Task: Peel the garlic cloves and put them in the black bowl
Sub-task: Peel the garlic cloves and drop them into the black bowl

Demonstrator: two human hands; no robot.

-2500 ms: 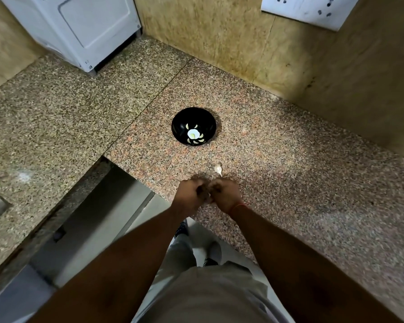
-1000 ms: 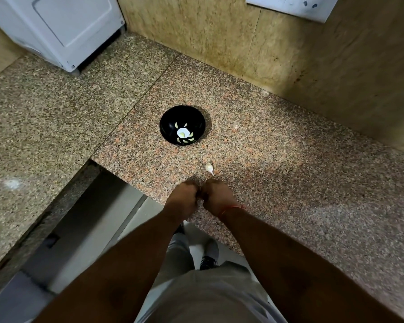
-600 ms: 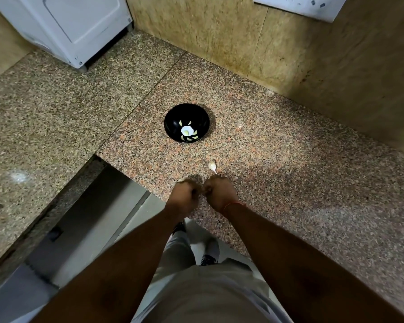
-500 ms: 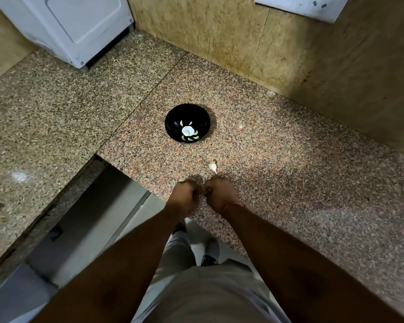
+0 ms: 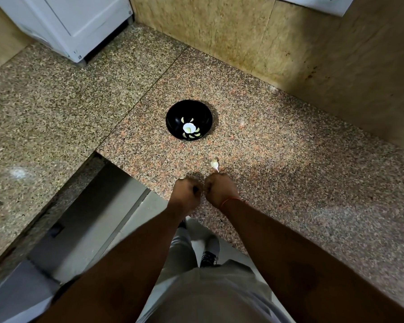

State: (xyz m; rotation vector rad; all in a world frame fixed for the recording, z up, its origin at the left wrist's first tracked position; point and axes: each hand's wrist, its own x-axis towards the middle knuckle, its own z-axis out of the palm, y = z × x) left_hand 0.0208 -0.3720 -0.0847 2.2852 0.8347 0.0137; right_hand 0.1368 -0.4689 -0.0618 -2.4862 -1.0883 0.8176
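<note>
The black bowl (image 5: 173, 117) stands on the granite counter (image 5: 289, 171) with several peeled pale cloves (image 5: 191, 134) lying in its bottom. One unpeeled garlic clove (image 5: 214, 164) with a thin tail lies on the counter between the bowl and my hands. My left hand (image 5: 186, 193) and my right hand (image 5: 219, 190) are side by side at the counter's front edge, knuckles up and fingers curled under, with a narrow gap between them. My knuckles hide whatever my fingertips pinch. A red thread circles my right wrist.
A white appliance (image 5: 68, 24) stands at the back left corner. Tan walls rise behind the counter, with a white socket plate (image 5: 324, 3) at the top right. The counter is L-shaped, with an open drop to the floor (image 5: 91, 217) at my left.
My hands have stayed at the counter's edge, working against each other, and now sit slightly apart. The bowl and the loose clove have not moved; only my head has shifted.
</note>
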